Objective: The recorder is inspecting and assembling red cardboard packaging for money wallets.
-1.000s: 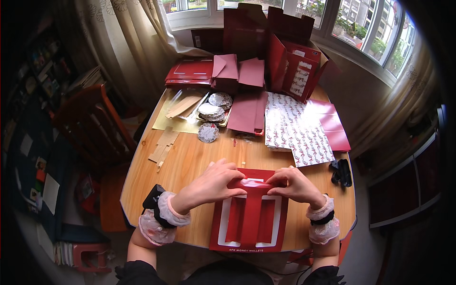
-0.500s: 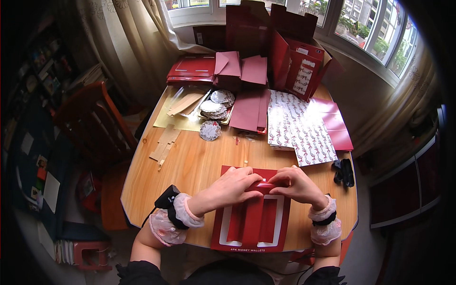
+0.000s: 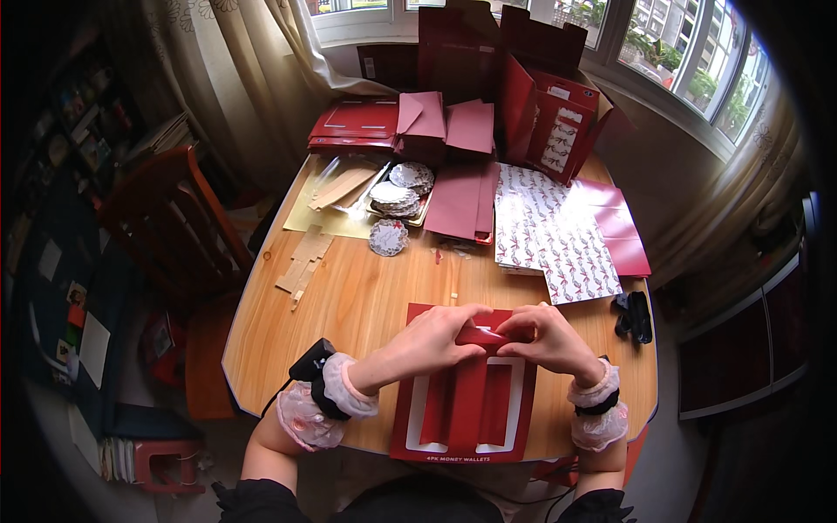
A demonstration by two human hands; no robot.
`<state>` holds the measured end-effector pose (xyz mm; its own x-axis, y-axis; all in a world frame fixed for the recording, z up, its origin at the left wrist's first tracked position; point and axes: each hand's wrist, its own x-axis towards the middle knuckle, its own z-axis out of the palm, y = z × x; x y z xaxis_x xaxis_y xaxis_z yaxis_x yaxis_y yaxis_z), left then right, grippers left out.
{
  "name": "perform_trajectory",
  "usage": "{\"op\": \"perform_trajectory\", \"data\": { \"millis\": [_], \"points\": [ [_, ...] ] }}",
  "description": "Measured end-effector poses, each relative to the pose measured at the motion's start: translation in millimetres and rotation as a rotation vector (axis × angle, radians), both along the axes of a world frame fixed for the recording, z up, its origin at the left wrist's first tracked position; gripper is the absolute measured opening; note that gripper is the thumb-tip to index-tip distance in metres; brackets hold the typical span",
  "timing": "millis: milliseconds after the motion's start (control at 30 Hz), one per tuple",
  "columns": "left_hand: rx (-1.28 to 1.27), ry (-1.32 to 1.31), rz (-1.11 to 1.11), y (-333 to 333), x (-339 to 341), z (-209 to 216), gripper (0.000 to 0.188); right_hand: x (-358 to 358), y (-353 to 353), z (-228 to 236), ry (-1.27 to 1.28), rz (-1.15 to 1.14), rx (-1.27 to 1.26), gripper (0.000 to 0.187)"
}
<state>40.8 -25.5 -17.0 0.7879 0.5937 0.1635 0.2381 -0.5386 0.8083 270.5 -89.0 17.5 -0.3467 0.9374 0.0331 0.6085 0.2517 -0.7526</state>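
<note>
A red card sleeve with white-edged cutouts lies flat at the table's near edge. A darker red folded strip runs up its middle. My left hand pinches the left side of the strip's far end, thumb below and fingers above. From the other side my right hand pinches the same end between thumb and fingers. Between the hands the red card bulges up in a glossy curve. The fingers cover part of the sleeve's far edge.
Patterned white sheets and pink-red sheets lie beyond my hands. Round white tags, a brown cardboard strip and red envelopes are further left. Open red boxes stand at the back; a black object lies right.
The card end between my fingers now bends up in a fuller curve. My left fingers have lifted slightly; both hands stay at the same spot.
</note>
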Motion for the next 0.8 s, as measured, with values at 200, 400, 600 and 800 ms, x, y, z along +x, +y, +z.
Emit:
{"op": "perform_trajectory", "data": {
  "millis": [200, 400, 600, 800],
  "points": [
    [-0.082, 0.000, -0.037, -0.6, 4.6, 9.1, 0.044, -0.9, -0.4, 0.1, 0.028, -0.007, -0.002, 0.024],
    [0.107, 0.054, -0.076, -0.2, 5.6, -13.3, 0.033, 0.4, 0.5, -6.5, 0.019, 0.001, -0.004, 0.022],
    [0.200, 0.158, -0.056, -4.6, 2.7, -9.1, 0.032, 2.1, 0.5, -11.6, -0.013, 0.031, 0.038, 0.019],
    [0.328, 0.153, -0.065, -6.5, -1.0, -6.8, 0.035, 0.7, -0.1, -9.6, -0.098, 0.035, 0.035, 0.019]
  ]
}}
